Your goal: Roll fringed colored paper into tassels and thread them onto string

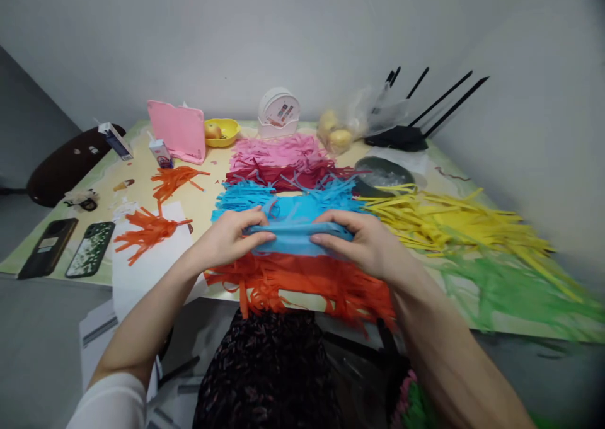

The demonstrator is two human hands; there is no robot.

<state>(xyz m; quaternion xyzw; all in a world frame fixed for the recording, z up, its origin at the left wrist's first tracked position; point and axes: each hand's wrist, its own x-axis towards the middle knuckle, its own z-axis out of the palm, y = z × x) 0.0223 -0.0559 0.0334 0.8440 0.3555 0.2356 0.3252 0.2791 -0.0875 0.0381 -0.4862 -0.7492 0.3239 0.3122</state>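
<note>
Blue fringed tissue paper (293, 210) lies in the middle of the table, its near edge lifted and folded over. My left hand (239, 232) pinches that folded edge on the left, thumb on top. On the right, my right hand (357, 237) grips the same edge between thumb and fingers. Orange-red fringed paper (307, 274) spreads just below my hands, along the table's front edge. Beyond the blue paper lie a dark red fringed sheet (283, 176) and a pink fringed one (278, 150). Two orange tassels (150, 227) (174, 180) rest at the left.
Yellow fringed paper (454, 221) and green fringed paper (510, 290) cover the right side. Two phones (50, 246) (91, 249) lie front left. A pink tablet case (177, 130), a yellow fruit bowl (227, 133), a white round box (280, 114) and a black router (399, 138) stand at the back.
</note>
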